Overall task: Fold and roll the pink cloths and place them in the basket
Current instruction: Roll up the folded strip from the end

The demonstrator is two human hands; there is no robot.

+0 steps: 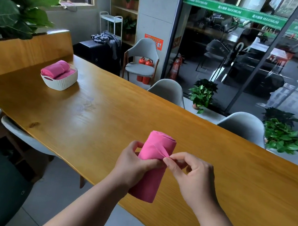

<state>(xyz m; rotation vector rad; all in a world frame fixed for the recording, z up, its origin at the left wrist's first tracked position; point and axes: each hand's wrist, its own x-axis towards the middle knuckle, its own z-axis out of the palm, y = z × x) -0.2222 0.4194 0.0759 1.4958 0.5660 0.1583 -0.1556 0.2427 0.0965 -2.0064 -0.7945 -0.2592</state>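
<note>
L hand (134, 166), R hand (194, 176): 1 roll (158, 145)

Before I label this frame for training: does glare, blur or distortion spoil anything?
Head view: left hand, right hand and rolled pink cloth are sharp; head view: a soft sheen on the table, nothing washed out; head view: wide-angle lens bends the door frame; reflections crowd the glass wall.

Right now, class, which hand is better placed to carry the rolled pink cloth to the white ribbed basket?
Probably the left hand: it grips the rolled pink cloth round its middle, and the white ribbed basket sits away on that side. The right hand only pinches a loose edge.
</note>
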